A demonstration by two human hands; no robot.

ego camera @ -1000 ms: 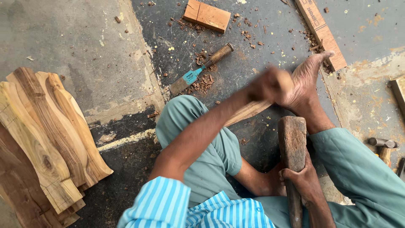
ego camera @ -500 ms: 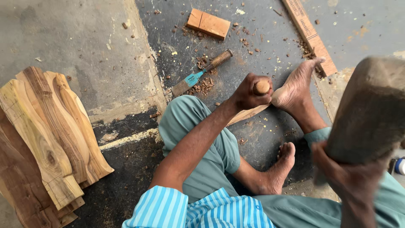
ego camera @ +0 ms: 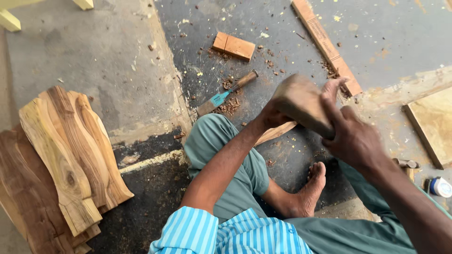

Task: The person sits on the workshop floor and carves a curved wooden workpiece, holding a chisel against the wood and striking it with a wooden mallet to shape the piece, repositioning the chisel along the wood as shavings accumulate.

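On floor, rt hand point(ego camera: 355, 136) gripping mallet point(ego camera: 301, 103)

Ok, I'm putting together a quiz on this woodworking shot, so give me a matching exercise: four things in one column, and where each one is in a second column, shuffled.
Things:
1. wooden mallet
2. spare chisel
3. stack of shaped boards
4. small wooden block

Places:
A. piled on the floor at the far left
B. gripped in the right hand, raised over the left hand
C. on the dark floor near the top, beyond the spare chisel
D. lying on the floor among chips, just past the knee

Pairs: 1-B, 2-D, 3-A, 4-C
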